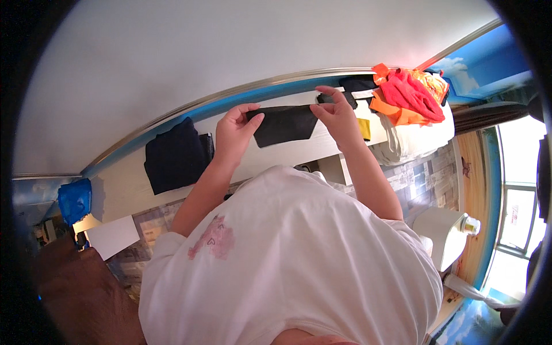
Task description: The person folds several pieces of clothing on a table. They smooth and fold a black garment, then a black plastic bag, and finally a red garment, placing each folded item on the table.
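My left hand (236, 133) pinches the left upper corner of a piece of black cloth (284, 126) between thumb and fingers. At its right upper corner, my right hand (338, 118) pinches the same cloth, with one finger raised. The cloth is stretched between both hands above a long white tabletop (250, 161), its top edge nearly straight and its lower corners slanting inward. Left of my left hand lies a folded dark navy garment (174, 157). Beyond my right hand are a folded dark cloth (350, 100) and a small yellow item (364, 129).
Red and orange cloths (409, 95) are heaped over white fabric (405, 142) at the right end. A blue bag-like item (75, 200) stands at the far left. A white wall rises behind the tabletop. A white chair or stool (440, 237) is at the right, near a window.
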A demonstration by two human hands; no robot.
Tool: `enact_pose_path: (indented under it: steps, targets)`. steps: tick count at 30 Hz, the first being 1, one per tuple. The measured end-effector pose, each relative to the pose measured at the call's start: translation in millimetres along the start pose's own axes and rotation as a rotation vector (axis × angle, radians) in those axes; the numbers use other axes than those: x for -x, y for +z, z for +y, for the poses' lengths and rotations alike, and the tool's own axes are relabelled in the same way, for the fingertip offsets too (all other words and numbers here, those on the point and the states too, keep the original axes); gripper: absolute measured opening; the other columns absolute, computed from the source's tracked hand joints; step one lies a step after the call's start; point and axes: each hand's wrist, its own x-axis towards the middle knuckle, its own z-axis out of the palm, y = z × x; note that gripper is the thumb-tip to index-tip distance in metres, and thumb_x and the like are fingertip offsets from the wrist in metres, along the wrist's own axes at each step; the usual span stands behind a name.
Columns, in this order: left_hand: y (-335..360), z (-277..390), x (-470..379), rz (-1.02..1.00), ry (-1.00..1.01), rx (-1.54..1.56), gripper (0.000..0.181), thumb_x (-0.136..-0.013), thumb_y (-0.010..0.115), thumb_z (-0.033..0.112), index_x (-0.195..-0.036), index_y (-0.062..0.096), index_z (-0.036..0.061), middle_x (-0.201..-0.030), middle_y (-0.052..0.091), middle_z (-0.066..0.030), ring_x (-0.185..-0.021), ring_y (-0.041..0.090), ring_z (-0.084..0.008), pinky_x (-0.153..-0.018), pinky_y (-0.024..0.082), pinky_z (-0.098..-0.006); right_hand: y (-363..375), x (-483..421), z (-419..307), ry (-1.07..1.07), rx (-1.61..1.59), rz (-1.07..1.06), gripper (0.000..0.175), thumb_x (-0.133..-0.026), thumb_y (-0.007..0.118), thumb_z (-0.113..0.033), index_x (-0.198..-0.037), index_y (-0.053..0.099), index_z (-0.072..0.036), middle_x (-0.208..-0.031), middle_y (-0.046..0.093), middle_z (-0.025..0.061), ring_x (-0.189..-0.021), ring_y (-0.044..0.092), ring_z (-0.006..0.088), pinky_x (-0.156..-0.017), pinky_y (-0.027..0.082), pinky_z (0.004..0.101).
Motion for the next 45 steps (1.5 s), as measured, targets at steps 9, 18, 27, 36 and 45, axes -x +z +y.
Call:
enact_pose_path:
  steps: [9,18,27,36,45]
  targets:
    - [72.8,40.8,-15.5,0.173,0.187,-0.249,0.026,-0.088,0.080,0.006,-0.114,0.075,0.0036,-0.095,0.074,-0.0016,-0.076,0.061,-0.0064,-0.076,0.052,-0.0223,-85.7,-38.6,-8.9,-0.277,0.209,-0.155,0.027,-0.089,0.078,-0.008,-0.116,0.071,-0.003,-0.104,0.074,0.0043,-0.096,0.069,0.0099,-0.081,0.053,0.0235]
    - [135.3,54.4,-31.2,0.289,0.550,-0.858,0.049,-0.078,0.088,0.020,-0.123,0.070,0.0126,-0.126,0.060,-0.0114,-0.122,0.053,-0.0302,-0.101,0.043,-0.0420,-122.7,-80.8,-15.8,-0.788,0.363,-0.203,0.010,-0.081,0.076,-0.009,-0.090,0.070,-0.007,-0.096,0.064,0.0072,-0.098,0.063,0.0247,-0.078,0.053,0.0358]
    - [161.6,81.5,-56.6,-0.023,0.434,-0.595,0.021,-0.086,0.079,0.006,-0.106,0.074,0.0023,-0.096,0.076,-0.0107,-0.083,0.072,-0.0197,-0.075,0.056,-0.0293,-152.0,-97.2,-18.9,-0.538,0.010,-0.622,0.048,-0.088,0.080,-0.020,-0.128,0.061,-0.004,-0.122,0.067,0.0072,-0.114,0.064,0.0187,-0.100,0.050,0.0363]
    - [112.1,88.8,-81.6,0.123,0.279,0.038,0.016,-0.094,0.073,0.004,-0.109,0.069,-0.0027,-0.095,0.070,-0.0017,-0.084,0.061,-0.0054,-0.078,0.049,-0.0203,-143.5,-85.1,27.0,-0.222,-0.047,-0.283,0.036,-0.089,0.081,-0.018,-0.117,0.067,-0.002,-0.095,0.071,0.0034,-0.085,0.063,0.0100,-0.079,0.052,0.0262]
    - [72.1,70.9,-87.2,-0.035,0.171,0.148,0.029,-0.094,0.072,0.004,-0.121,0.062,0.0013,-0.101,0.068,-0.0034,-0.091,0.062,-0.0083,-0.083,0.050,-0.0244,-111.3,-72.7,-19.1,-0.341,-0.314,0.030,0.013,-0.097,0.072,-0.012,-0.103,0.069,-0.001,-0.085,0.068,-0.0021,-0.076,0.058,0.0033,-0.068,0.048,0.0218]
